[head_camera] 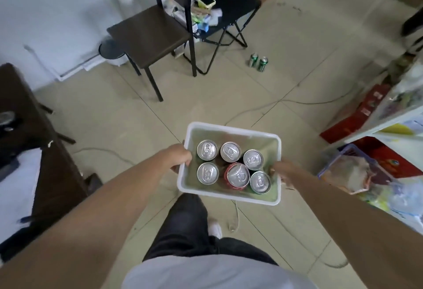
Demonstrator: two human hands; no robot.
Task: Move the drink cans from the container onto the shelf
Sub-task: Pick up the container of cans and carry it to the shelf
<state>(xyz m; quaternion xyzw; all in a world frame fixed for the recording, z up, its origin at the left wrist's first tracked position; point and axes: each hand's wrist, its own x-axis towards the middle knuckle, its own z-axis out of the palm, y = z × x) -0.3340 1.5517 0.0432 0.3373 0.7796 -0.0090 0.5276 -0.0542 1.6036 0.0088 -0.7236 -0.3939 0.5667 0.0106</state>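
Note:
I hold a white plastic container (pixel 231 128) in front of me above the floor. Several upright drink cans stand inside it, silver tops up; one is a red can (pixel 237 176), and a green can (pixel 260 182) sits at its right. My left hand (pixel 179 157) grips the container's left rim. My right hand (pixel 282 169) grips the right rim. A white shelf (pixel 375 126) stands at the right edge of the view, its levels crowded with bags and boxes.
Two green cans (pixel 258 61) stand on the tiled floor ahead. A dark chair (pixel 148 32) and a black folding stool (pixel 231 2) with clutter stand further ahead. A dark table (pixel 27 114) is at my left. Cables (pixel 263 108) cross the floor.

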